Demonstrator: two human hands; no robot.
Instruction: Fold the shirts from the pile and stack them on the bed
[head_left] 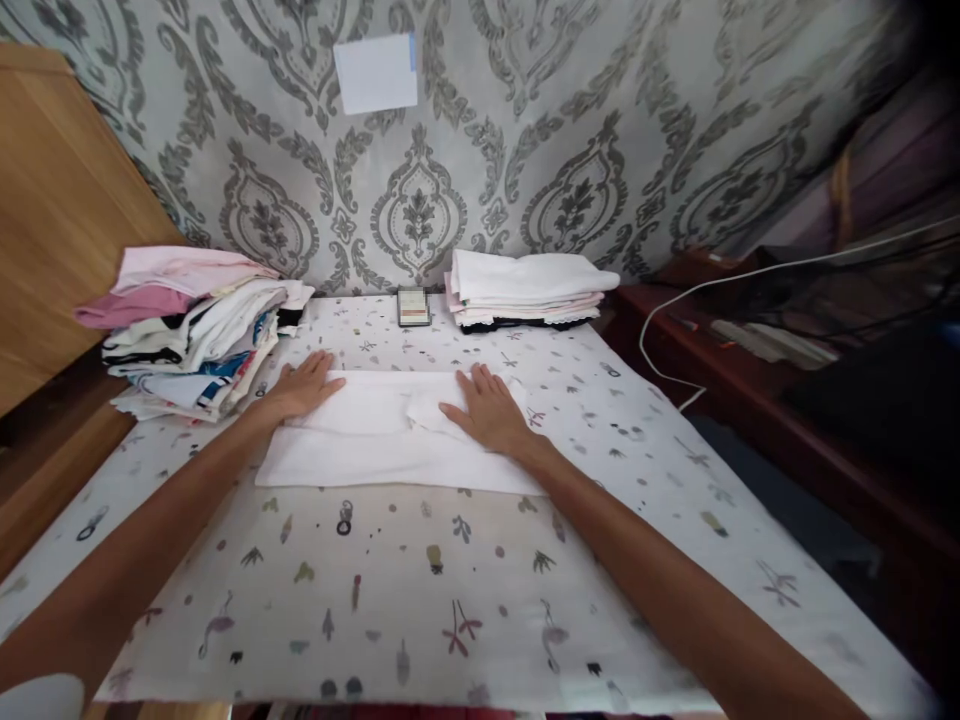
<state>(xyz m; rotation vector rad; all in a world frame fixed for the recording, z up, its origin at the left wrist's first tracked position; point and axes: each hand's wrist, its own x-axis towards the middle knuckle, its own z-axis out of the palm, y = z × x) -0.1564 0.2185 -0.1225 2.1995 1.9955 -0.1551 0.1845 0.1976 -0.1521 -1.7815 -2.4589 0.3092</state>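
Bare forearms [150, 530] stretch across the patterned sheet [330, 610] to a folded white cloth [360, 460]: left hand [304, 387] at its far left corner, fingers close together, thumb out; right hand [489, 412] flat toward its right end, fingers slightly spread. I'd guess it's light, soft, easily creased, best lifted by both ends. It looks plain, oblong, its top layer uneven.

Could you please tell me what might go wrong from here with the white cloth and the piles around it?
The white cloth has a loose, uneven folded layer beside the right hand; pressing there could set a crease.

Its upper layer stops short of the near edge, so the fold may end up lopsided.

The mixed pile of clothes has ragged, overhanging edges near the left hand and forearm; a sideways brush might make it slump.
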